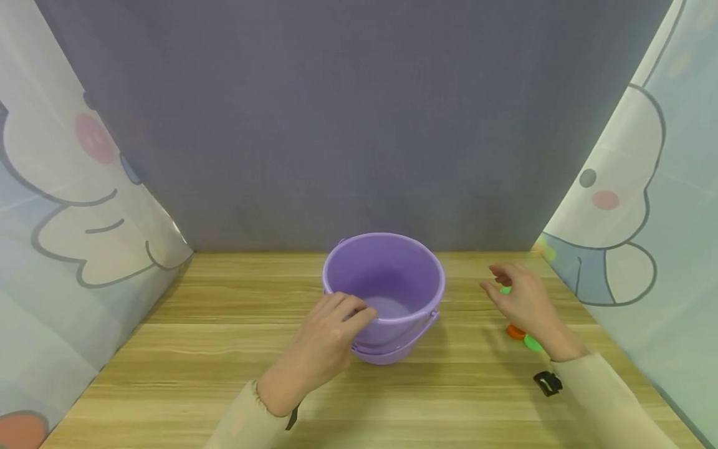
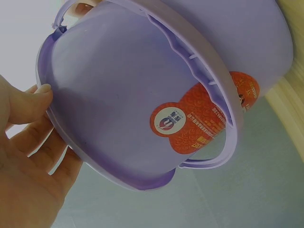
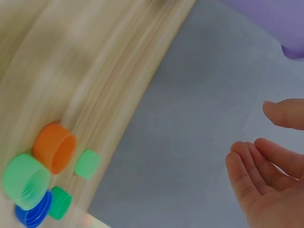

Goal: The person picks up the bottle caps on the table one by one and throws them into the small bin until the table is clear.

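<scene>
A purple plastic bucket [image 1: 381,268] stands upright on the table, its mouth facing up. My left hand [image 1: 331,330] grips the near left of its rim, with the thumb outside in the left wrist view. There the bucket's handle [image 2: 204,52] hangs down across a red label [image 2: 194,118]. My right hand [image 1: 524,302] is held over the table to the right of the bucket, thumb and fingers apart and nothing between them. Below it lie an orange cap [image 3: 54,148], a blue cap [image 3: 35,211] and several green caps [image 3: 26,180], partly hidden by the hand in the head view.
The wood-grain table [image 1: 241,312] meets a grey backdrop [image 1: 359,125] behind the bucket. Cartoon-printed curtains [image 1: 95,237] flank it on both sides. A small black clip-like piece [image 1: 547,383] shows beside the right sleeve [image 1: 606,399].
</scene>
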Available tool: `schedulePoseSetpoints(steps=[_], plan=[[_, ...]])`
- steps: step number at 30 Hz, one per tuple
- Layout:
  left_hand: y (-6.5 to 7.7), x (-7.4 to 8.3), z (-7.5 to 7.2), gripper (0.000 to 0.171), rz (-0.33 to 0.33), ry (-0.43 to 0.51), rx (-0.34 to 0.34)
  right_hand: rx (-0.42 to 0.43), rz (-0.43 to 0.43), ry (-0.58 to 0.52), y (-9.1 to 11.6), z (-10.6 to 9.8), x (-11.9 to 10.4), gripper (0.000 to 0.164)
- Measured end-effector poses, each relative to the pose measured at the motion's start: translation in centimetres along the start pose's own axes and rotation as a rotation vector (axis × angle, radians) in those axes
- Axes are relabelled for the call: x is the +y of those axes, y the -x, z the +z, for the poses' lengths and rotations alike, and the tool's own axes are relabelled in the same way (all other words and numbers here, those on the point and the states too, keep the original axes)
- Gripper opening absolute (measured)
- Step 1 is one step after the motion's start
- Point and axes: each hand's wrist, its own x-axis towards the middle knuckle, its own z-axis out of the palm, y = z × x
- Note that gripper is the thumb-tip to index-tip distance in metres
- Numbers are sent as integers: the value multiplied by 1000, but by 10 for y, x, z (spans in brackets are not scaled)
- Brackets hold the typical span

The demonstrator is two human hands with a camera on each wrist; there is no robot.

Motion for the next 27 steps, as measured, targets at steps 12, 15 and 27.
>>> schedulePoseSetpoints(steps=[12, 15, 27], plan=[[1, 0, 0, 56, -3, -1, -8, -42, 28, 44, 6, -1, 23, 39], [1, 0, 0, 56, -1, -1, -5, -70, 55, 51, 8, -2, 27, 40], [1, 0, 1, 56, -1, 3, 4, -173, 87, 68, 18, -7, 47, 42]])
